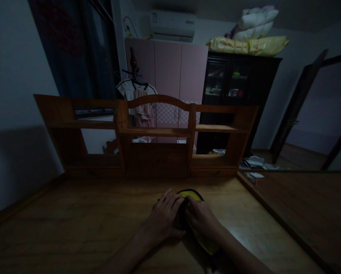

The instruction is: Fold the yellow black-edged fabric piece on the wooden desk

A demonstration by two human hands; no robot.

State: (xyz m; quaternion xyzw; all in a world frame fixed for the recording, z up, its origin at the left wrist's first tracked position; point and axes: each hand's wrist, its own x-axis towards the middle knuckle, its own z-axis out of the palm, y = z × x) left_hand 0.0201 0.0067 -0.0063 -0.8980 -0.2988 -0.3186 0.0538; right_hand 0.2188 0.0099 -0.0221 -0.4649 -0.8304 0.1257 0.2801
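A yellow pouch-like item (206, 244) with black edging lies on the wooden desk top (102, 217), close in front of me. My left hand (166, 213) is closed over its dark left side, fingers bent across it and thumb underneath. My right hand (200, 215) is closed at its upper middle, the fingertips tucked into a dark part between the two hands. Yellow fabric shows above the hands and under the right forearm. What the right fingertips pinch is hidden, and the room is dim.
A wooden shelf unit (156, 131) with small drawers rises at the desk's back edge. A raised wooden rim (273, 213) runs along the right side, with a wall (19, 152) on the left. Behind stand a pink wardrobe (167, 72) and a dark cabinet (256, 83).
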